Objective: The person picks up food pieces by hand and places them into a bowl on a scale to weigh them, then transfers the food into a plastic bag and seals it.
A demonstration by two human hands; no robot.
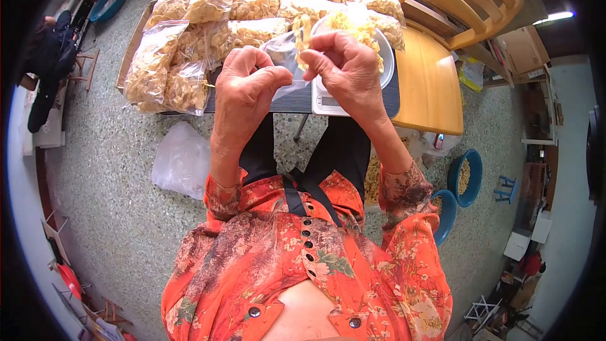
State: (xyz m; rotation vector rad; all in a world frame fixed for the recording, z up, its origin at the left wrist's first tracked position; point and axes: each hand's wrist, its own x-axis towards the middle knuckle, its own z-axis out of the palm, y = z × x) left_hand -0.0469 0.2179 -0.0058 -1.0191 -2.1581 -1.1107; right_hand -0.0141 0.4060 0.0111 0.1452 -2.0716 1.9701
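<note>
My left hand (249,85) pinches the edge of a clear plastic bag (284,57) above the front of the dark table. Facing it, my right hand (344,66) is closed with thumb and fingers on dried yellowish pieces (303,35), which stick up at the bag's mouth. Behind my right hand a white bowl (386,57) holds more of these pieces and sits on a white scale (327,106). My right hand partly hides the bowl and the scale. Filled clear bags (252,35) lie in rows at the back and left of the table.
A wooden chair (429,82) stands right of the table (290,102). On the floor are a white plastic bag (181,161) at left and blue basins (466,178) at right, beside a small blue stool (505,189). At far left, part of another person (53,57) shows.
</note>
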